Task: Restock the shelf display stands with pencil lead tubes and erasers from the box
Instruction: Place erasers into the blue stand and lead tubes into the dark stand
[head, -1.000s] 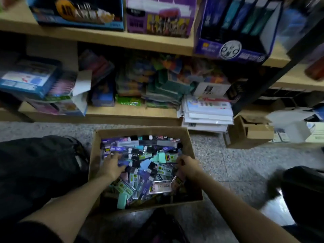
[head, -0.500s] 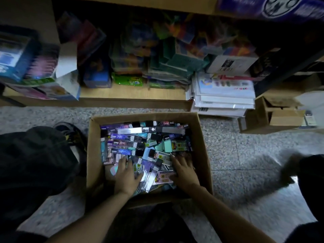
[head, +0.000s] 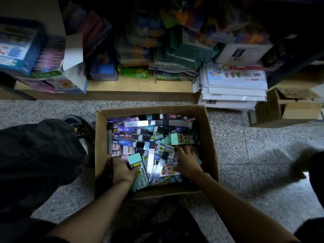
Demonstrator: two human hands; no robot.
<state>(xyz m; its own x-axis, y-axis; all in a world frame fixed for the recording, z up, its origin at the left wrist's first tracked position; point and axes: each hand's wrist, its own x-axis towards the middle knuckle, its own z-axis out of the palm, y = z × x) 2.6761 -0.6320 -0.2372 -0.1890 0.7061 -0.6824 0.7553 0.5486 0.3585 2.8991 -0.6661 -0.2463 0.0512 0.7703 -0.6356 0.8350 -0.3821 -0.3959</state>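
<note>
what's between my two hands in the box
Head view: silvery pencil lead tubes and a mint-green rectangular eraser lie between left hand and right hand.

Person in dark clothes, forearms bare.
Loose black trousers cover the left knee [head: 35, 158] at 9 o'clock and the right knee [head: 317, 170] at 3 o'clock. A dark shoe [head: 78, 126] with yellow markings shows at 10 o'clock. No sleeve covers the forearms down to the left hand [head: 122, 170] and right hand [head: 188, 163]; dark cloth edges the frame at 7 and 5 o'clock.
</note>
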